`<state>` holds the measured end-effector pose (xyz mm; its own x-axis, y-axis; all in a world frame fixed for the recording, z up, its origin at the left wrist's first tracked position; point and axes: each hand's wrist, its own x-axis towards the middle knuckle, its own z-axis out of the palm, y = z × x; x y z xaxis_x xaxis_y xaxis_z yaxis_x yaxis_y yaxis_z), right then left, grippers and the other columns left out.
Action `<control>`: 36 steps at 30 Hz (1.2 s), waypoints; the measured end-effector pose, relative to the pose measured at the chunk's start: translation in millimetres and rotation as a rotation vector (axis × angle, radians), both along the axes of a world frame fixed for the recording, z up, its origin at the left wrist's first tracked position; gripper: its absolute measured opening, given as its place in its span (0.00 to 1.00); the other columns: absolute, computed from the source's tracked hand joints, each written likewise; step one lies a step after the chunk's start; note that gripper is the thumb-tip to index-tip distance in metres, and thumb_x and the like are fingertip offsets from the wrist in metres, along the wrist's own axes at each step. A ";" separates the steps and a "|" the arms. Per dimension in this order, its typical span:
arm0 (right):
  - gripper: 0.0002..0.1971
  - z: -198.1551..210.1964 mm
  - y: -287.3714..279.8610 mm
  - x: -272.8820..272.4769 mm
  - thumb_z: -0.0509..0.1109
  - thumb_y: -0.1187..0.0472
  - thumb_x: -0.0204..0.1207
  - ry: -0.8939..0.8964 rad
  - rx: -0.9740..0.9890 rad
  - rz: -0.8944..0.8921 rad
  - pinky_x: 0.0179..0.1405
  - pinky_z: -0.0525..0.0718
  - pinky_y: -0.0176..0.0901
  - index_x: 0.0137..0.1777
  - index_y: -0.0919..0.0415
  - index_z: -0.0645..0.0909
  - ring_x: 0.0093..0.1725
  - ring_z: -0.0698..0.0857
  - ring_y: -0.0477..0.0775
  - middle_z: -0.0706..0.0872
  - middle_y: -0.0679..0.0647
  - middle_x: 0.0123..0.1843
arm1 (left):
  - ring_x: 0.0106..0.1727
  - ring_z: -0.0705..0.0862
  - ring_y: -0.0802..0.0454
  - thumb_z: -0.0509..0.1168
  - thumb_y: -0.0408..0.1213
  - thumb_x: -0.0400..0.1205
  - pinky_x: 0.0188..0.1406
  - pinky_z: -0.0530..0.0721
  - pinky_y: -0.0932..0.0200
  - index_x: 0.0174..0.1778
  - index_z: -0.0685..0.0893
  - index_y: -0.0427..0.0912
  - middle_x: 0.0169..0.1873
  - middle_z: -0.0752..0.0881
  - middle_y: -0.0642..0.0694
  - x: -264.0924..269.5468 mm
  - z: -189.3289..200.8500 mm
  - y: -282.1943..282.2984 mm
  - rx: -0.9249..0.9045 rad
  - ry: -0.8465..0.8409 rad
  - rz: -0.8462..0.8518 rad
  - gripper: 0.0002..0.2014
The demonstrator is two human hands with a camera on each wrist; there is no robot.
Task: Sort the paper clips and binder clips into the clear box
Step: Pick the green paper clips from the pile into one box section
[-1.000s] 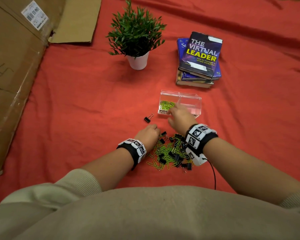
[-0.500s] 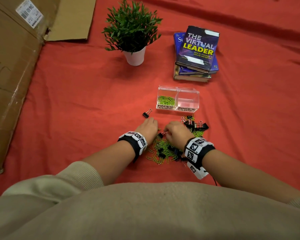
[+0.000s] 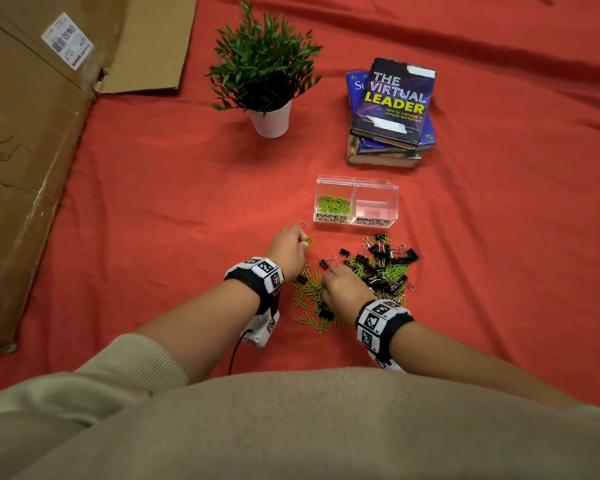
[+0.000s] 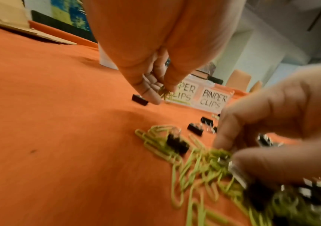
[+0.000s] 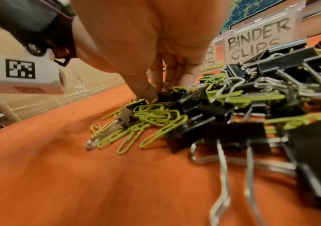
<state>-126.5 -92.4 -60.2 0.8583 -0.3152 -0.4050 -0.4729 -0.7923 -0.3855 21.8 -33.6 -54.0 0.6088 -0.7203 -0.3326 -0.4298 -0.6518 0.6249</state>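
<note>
Green paper clips [image 3: 312, 292] and black binder clips [image 3: 383, 261] lie heaped on red cloth [image 3: 160, 209], just short of the clear box [image 3: 356, 183].

Head view: your left hand [image 3: 288, 249] pinches a few green clips, carried toward the compartment labelled PAPER CLIPS, which already holds some; the BINDER CLIPS compartment looks bare, so most sorting likely remains. Your right hand [image 3: 343, 287] reaches into the heap, fingers curled.
Left wrist view: the thumb and fingertips [image 4: 151, 91] close on a small green bunch in front of the box labels, beside a stray black clip [image 4: 139, 99].
Right wrist view: your fingertips [image 5: 147, 93] press among tangled clips; whether they grasp one, you cannot tell.
</note>
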 end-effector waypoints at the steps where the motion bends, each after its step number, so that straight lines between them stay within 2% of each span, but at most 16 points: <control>1: 0.14 1.2 -1.5 1.2 0.60 0.67 0.77 0.017 0.003 -0.006 0.69 0.71 0.48 0.60 0.71 0.78 0.65 0.74 0.63 0.78 0.64 0.61 | 0.49 0.76 0.46 0.60 0.30 0.83 0.52 0.74 0.54 0.47 0.78 0.39 0.49 0.79 0.41 1.7 4.5 -5.5 -0.030 0.014 0.014 0.02; 3: 0.15 3.8 -6.6 2.9 0.60 0.67 0.78 0.049 0.025 -0.010 0.70 0.70 0.47 0.62 0.71 0.76 0.66 0.73 0.63 0.78 0.64 0.62 | 0.44 0.75 0.49 0.60 0.31 0.83 0.47 0.75 0.55 0.46 0.76 0.42 0.45 0.78 0.44 5.6 13.9 -19.9 -0.080 0.041 0.026 0.02; 5: 0.14 7.3 -13.1 4.1 0.61 0.65 0.78 0.071 0.081 -0.023 0.66 0.72 0.47 0.61 0.71 0.76 0.65 0.75 0.62 0.78 0.64 0.62 | 0.43 0.76 0.49 0.61 0.32 0.83 0.43 0.74 0.57 0.48 0.77 0.40 0.43 0.79 0.45 10.0 22.7 -36.5 -0.126 0.053 0.024 0.01; 8: 0.09 18.0 -27.0 6.2 0.64 0.60 0.79 0.066 0.205 -0.147 0.46 0.79 0.48 0.52 0.66 0.79 0.48 0.83 0.59 0.84 0.60 0.49 | 0.45 0.77 0.47 0.60 0.32 0.83 0.44 0.72 0.59 0.49 0.77 0.40 0.44 0.79 0.44 17.4 33.5 -63.4 -0.159 0.020 0.004 0.02; 11: 0.08 30.8 -47.1 8.3 0.66 0.57 0.79 0.016 0.376 -0.342 0.28 0.75 0.40 0.45 0.62 0.80 0.29 0.77 0.49 0.81 0.52 0.35 | 0.51 0.79 0.43 0.60 0.31 0.83 0.48 0.73 0.56 0.50 0.78 0.37 0.51 0.81 0.40 24.5 40.3 -89.9 -0.115 -0.069 -0.069 0.03; 13: 0.09 40.9 -64.5 10.9 0.64 0.58 0.81 -0.030 0.469 -0.442 0.24 0.72 0.37 0.41 0.60 0.80 0.26 0.72 0.46 0.80 0.49 0.31 | 0.56 0.79 0.41 0.60 0.30 0.83 0.53 0.74 0.54 0.53 0.79 0.35 0.55 0.81 0.38 27.4 40.7 -102.7 -0.040 -0.132 -0.158 0.05; 16: 0.12 55.9 -92.1 19.1 0.64 0.57 0.81 -0.125 0.579 -0.592 0.29 0.73 0.42 0.37 0.60 0.80 0.28 0.73 0.50 0.80 0.52 0.30 | 0.60 0.79 0.39 0.60 0.25 0.81 0.59 0.76 0.50 0.55 0.79 0.35 0.58 0.80 0.36 26.8 35.8 -111.8 0.052 -0.208 -0.318 0.08; 19: 0.11 63.9 -115.3 35.2 0.65 0.58 0.79 -0.211 0.588 -0.669 0.31 0.73 0.41 0.35 0.58 0.80 0.27 0.73 0.49 0.78 0.51 0.28 | 0.64 0.78 0.38 0.60 0.25 0.80 0.66 0.75 0.49 0.59 0.80 0.33 0.61 0.80 0.35 25.1 30.4 -111.2 0.115 -0.210 -0.403 0.12; 21: 0.10 67.2 -124.5 49.9 0.65 0.62 0.77 -0.269 0.562 -0.651 0.29 0.70 0.39 0.35 0.59 0.79 0.26 0.71 0.49 0.74 0.53 0.27 | 0.64 0.79 0.38 0.60 0.27 0.81 0.66 0.75 0.50 0.61 0.80 0.33 0.62 0.80 0.35 26.5 31.4 -104.7 0.073 -0.197 -0.372 0.13; 24: 0.10 68.2 -127.8 71.3 0.65 0.61 0.77 -0.292 0.407 -0.580 0.23 0.70 0.36 0.34 0.60 0.77 0.25 0.70 0.49 0.75 0.55 0.27 | 0.58 0.81 0.40 0.61 0.27 0.80 0.61 0.78 0.51 0.55 0.83 0.33 0.56 0.83 0.36 28.6 34.4 -80.0 -0.085 -0.199 -0.231 0.10; 25: 0.09 66.7 -127.2 77.5 0.65 0.61 0.77 -0.291 0.345 -0.561 0.25 0.72 0.36 0.35 0.60 0.77 0.25 0.72 0.49 0.77 0.55 0.28 | 0.56 0.82 0.41 0.61 0.27 0.80 0.59 0.78 0.52 0.53 0.83 0.34 0.54 0.83 0.37 27.9 34.4 -68.8 -0.113 -0.197 -0.186 0.09; 27: 0.06 61.2 -123.9 87.8 0.65 0.62 0.76 -0.278 0.260 -0.517 0.33 0.78 0.43 0.38 0.62 0.76 0.30 0.77 0.54 0.79 0.58 0.32 | 0.55 0.82 0.42 0.61 0.29 0.80 0.58 0.78 0.52 0.52 0.84 0.36 0.53 0.83 0.38 25.5 31.2 -44.1 -0.088 -0.177 -0.143 0.09; 29: 0.05 54.2 -119.1 93.9 0.65 0.64 0.75 -0.246 0.195 -0.455 0.35 0.78 0.50 0.39 0.62 0.73 0.33 0.78 0.57 0.77 0.59 0.34 | 0.56 0.82 0.43 0.61 0.31 0.80 0.58 0.77 0.54 0.53 0.84 0.38 0.54 0.83 0.39 21.7 23.2 -19.7 0.014 -0.145 -0.162 0.09; 32: 0.04 45.1 -112.3 94.7 0.65 0.66 0.75 -0.214 0.056 -0.353 0.39 0.73 0.47 0.40 0.65 0.76 0.41 0.78 0.59 0.77 0.61 0.42 | 0.56 0.82 0.44 0.63 0.33 0.79 0.56 0.77 0.56 0.51 0.84 0.39 0.53 0.84 0.41 14.7 8.4 10.3 0.119 -0.090 -0.244 0.08; 34: 0.07 40.3 -109.1 90.5 0.66 0.64 0.77 -0.209 0.005 -0.316 0.51 0.79 0.49 0.50 0.67 0.80 0.51 0.80 0.60 0.80 0.62 0.52 | 0.54 0.82 0.45 0.65 0.36 0.78 0.52 0.77 0.57 0.50 0.83 0.40 0.51 0.84 0.42 7.8 2.8 23.2 0.152 -0.082 -0.289 0.07; 36: 0.12 38.1 -107.2 83.1 0.65 0.63 0.78 -0.227 -0.019 -0.312 0.64 0.79 0.50 0.59 0.67 0.80 0.59 0.79 0.59 0.80 0.62 0.59 | 0.52 0.82 0.45 0.68 0.42 0.77 0.50 0.77 0.57 0.49 0.82 0.42 0.49 0.83 0.43 0.6 -1.5 30.4 0.164 -0.094 -0.308 0.09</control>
